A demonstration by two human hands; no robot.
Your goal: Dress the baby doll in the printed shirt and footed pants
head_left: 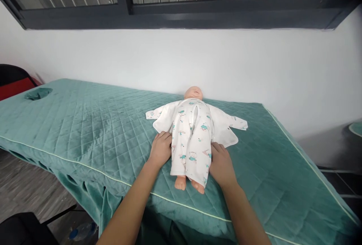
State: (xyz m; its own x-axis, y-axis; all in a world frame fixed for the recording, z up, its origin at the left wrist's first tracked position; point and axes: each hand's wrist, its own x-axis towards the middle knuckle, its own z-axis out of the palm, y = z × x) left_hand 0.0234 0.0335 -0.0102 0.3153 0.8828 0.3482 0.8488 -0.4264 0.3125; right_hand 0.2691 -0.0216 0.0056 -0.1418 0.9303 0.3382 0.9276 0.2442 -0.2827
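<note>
- Lying face up, a bald baby doll (194, 93) rests on the green quilted cover (93, 124) of a massage bed, its head toward the wall (113, 56) and its feet (180, 182) toward the person.
- Covering the doll from chest to ankles, white printed trousers (199, 139) carry small teal and pink figures (a narrow slit shows at their upper middle), with both bare feet poking out below the hems.
- Spread open on both sides of the doll, a white wrap top (222, 120) lies with its printed sleeves stretched outward and its plain front panels flat on the cover.
- Left of the doll's legs, the left hand (161, 147) rests with bent fingers against the trouser edge; whether they pinch the cloth, I cannot tell.
- Right of the doll's legs, the right hand (222, 164) touches the opposite trouser edge, fingers curled under or behind it; its grip cannot be told either.
- Far left of the doll, a face hole (39, 93) dips into the bed.
- Beyond the doll's head, above the wall, runs a dark window frame (181, 20) with metal bars behind the glass.
</note>
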